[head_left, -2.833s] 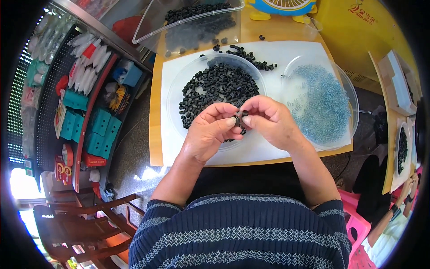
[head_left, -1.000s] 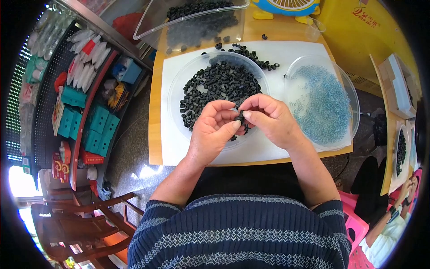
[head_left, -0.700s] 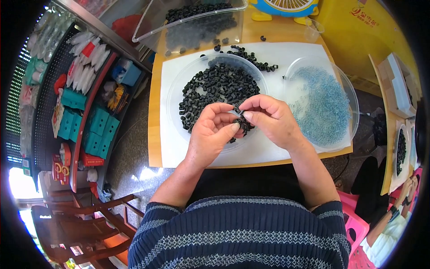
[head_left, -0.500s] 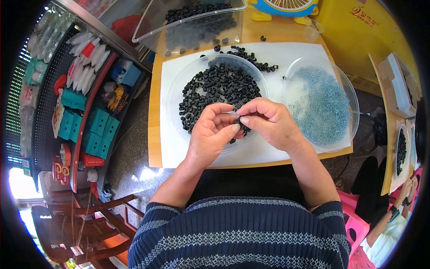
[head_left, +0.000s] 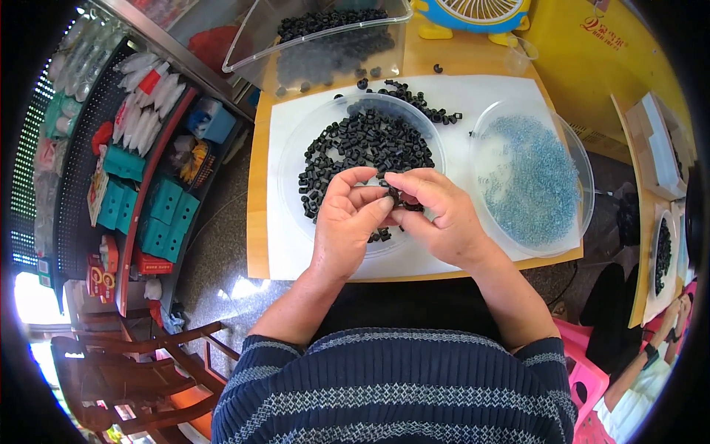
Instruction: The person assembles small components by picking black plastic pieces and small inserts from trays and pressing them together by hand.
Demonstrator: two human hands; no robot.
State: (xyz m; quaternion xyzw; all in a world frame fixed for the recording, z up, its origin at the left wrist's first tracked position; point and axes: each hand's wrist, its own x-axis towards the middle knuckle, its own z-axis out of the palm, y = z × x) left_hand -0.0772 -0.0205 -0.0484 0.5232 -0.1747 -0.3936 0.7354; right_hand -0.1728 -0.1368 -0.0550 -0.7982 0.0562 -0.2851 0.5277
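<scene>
My left hand (head_left: 344, 226) and my right hand (head_left: 447, 222) meet over the near edge of a round clear plastic tray (head_left: 290, 200) heaped with small black cylindrical parts (head_left: 362, 144). The left thumb and fingers close on a small black part at the fingertips, partly hidden. The right index finger and thumb curl around the same spot, touching or nearly touching the left fingertips. What they grip is too small to make out. Right of the hands stands a second round clear tray (head_left: 588, 196) with tiny pale-blue beads (head_left: 543, 185).
A clear bin (head_left: 248, 55) of more black parts stands at the back, with loose parts (head_left: 421, 100) on white paper (head_left: 462, 144). A blue-and-yellow fan (head_left: 473, 15) sits behind. Shelves (head_left: 148, 185) of packets stand left; another person's arm (head_left: 636, 374) shows at right.
The right fingertips have opened from a tight pinch and shifted slightly left and around the left fingertips. The left hand stays nearly in place. The whole view has shifted slightly.
</scene>
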